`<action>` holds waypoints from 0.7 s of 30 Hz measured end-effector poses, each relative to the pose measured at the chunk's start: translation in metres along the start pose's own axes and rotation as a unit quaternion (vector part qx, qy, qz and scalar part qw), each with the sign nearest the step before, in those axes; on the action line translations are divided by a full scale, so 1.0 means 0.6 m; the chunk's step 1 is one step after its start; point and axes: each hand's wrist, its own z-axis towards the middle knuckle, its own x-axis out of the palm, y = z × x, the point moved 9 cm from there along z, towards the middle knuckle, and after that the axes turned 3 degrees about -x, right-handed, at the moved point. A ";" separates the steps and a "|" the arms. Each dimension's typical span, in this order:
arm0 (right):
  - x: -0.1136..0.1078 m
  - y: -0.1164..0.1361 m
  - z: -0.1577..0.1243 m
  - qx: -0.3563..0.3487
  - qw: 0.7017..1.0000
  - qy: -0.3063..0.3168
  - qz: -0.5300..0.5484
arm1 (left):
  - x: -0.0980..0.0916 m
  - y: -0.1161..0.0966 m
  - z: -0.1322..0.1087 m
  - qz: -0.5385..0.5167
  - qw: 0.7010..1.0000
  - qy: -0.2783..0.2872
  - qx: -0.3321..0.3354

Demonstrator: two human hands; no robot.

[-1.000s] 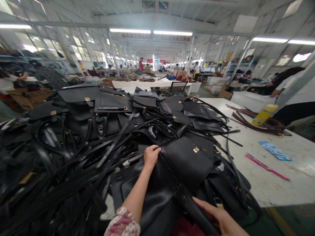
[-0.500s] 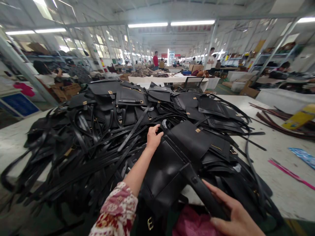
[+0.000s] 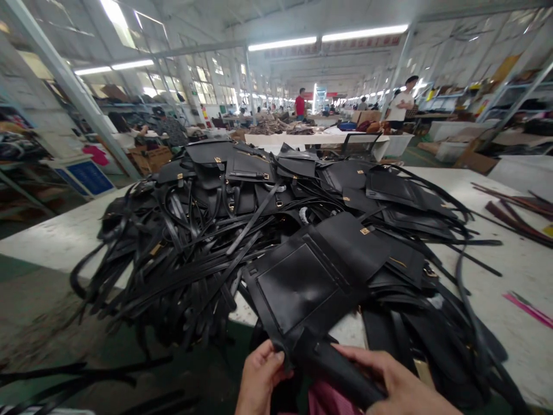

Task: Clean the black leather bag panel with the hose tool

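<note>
A black leather bag panel [image 3: 298, 285] with a stitched rectangle lies near the table's front edge, its flap with a gold clasp [image 3: 365, 231] folded out to the right. At its near corner my left hand [image 3: 261, 374] pinches the leather edge between thumb and fingers. My right hand [image 3: 389, 380] grips a thick folded black leather piece [image 3: 337, 369] close to that corner; how it joins the panel is hard to make out. Behind and left rises a large pile of black straps [image 3: 185, 282] and bag parts.
The pale worktable [image 3: 484, 300] carries the pile, with brown strips [image 3: 514, 207] and a pink-handled tool [image 3: 529, 311] at right. More black straps [image 3: 78, 374] hang low at left. Beyond the table, people stand and sit among other benches.
My left hand has come down from the panel's far edge to its near corner and now pinches it. My right hand keeps hold of the leather piece. The view has turned left.
</note>
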 end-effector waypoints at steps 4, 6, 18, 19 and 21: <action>0.010 -0.014 0.018 0.009 0.998 0.004 0.066 | 0.000 -0.006 0.005 -0.041 0.998 -0.009 0.050; 0.005 -0.015 0.033 -0.026 0.995 0.004 0.100 | -0.003 -0.002 0.005 -0.051 0.997 -0.011 0.059; -0.016 -0.038 -0.002 -0.036 0.997 -0.028 0.066 | 0.014 -0.009 0.003 -0.094 0.995 0.001 0.043; -0.009 -0.042 -0.002 -0.027 0.998 -0.027 0.055 | 0.015 -0.011 0.002 -0.096 0.994 -0.002 0.051; 0.002 -0.047 0.006 -0.018 0.998 -0.030 0.045 | 0.017 -0.011 0.000 -0.098 0.993 -0.009 0.064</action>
